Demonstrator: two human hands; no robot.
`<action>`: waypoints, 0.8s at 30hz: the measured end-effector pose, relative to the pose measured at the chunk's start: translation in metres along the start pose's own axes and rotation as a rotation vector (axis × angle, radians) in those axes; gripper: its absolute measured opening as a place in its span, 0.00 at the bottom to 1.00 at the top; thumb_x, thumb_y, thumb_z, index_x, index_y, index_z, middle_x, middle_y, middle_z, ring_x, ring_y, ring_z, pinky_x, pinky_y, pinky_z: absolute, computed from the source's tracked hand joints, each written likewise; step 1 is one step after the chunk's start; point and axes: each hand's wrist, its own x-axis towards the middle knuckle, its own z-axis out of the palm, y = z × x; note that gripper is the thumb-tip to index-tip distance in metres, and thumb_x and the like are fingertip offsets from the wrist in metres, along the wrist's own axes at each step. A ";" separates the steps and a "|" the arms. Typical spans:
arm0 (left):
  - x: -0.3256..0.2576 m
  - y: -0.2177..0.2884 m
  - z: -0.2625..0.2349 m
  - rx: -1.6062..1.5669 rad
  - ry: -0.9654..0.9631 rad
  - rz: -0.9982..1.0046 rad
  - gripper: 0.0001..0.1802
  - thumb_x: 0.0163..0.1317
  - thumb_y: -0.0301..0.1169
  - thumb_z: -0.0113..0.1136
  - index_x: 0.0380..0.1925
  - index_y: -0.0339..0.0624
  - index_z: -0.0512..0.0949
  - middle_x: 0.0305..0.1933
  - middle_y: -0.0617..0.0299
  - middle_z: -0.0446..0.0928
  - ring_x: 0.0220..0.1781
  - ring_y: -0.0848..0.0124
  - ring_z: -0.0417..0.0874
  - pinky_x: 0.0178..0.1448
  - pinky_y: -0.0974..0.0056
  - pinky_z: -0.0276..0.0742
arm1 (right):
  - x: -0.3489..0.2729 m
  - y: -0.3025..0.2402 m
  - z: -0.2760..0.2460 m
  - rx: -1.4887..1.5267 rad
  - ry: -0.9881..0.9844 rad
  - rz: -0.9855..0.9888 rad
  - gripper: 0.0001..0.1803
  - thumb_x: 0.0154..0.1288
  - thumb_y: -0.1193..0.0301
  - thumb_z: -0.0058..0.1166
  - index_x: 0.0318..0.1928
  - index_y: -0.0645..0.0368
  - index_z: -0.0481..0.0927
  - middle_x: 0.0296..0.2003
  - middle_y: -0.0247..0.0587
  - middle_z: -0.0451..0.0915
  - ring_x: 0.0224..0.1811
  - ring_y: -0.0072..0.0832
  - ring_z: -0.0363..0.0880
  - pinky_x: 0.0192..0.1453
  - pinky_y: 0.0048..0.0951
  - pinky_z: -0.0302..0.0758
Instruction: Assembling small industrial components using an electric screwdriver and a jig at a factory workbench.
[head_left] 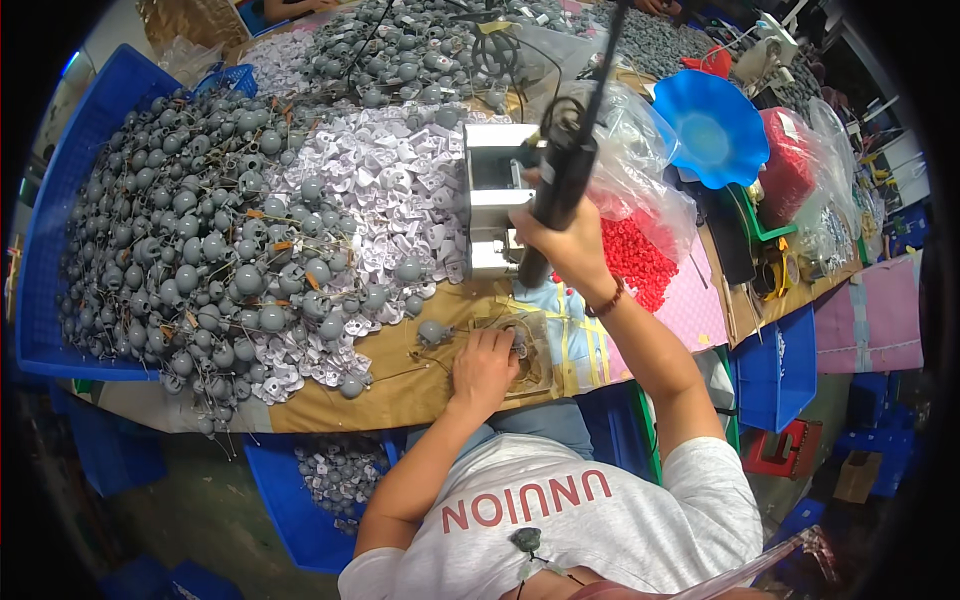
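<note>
Overhead, the right hand (548, 232) was closed around a black tool (562, 175) hanging upright beside a white metal block (492, 195). Lower down, the left hand (483, 368) pressed curled fingers onto a small part on the brown table (400, 385), near a grey ball (433, 331). Heaps of grey balls and white pieces lay just left.

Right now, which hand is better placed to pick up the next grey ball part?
The left hand: it rests on the table beside a loose grey ball part. The right hand is occupied, gripping the black tool.

1 blue funnel (712, 128), 2 hands, countless grey balls (190, 250).
</note>
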 end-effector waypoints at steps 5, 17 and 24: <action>-0.001 -0.001 0.007 -0.019 0.004 -0.007 0.19 0.54 0.30 0.69 0.47 0.43 0.81 0.43 0.58 0.79 0.50 0.56 0.80 0.48 0.51 0.81 | -0.061 -0.011 -0.022 -0.005 -0.147 0.038 0.33 0.57 0.87 0.63 0.61 0.63 0.66 0.30 0.40 0.80 0.29 0.27 0.82 0.37 0.28 0.80; 0.001 0.001 0.003 -0.039 0.029 0.005 0.18 0.53 0.29 0.69 0.43 0.45 0.75 0.42 0.58 0.77 0.48 0.55 0.79 0.43 0.51 0.80 | -0.105 0.022 -0.017 0.117 -0.135 -0.015 0.29 0.56 0.86 0.66 0.57 0.63 0.70 0.33 0.34 0.82 0.34 0.18 0.80 0.40 0.24 0.77; 0.001 -0.001 0.004 -0.080 0.046 0.013 0.18 0.50 0.27 0.69 0.40 0.43 0.74 0.41 0.57 0.76 0.48 0.54 0.79 0.44 0.50 0.80 | -0.119 0.038 -0.021 0.113 -0.125 -0.039 0.29 0.55 0.84 0.68 0.56 0.64 0.69 0.35 0.33 0.83 0.36 0.16 0.79 0.43 0.23 0.76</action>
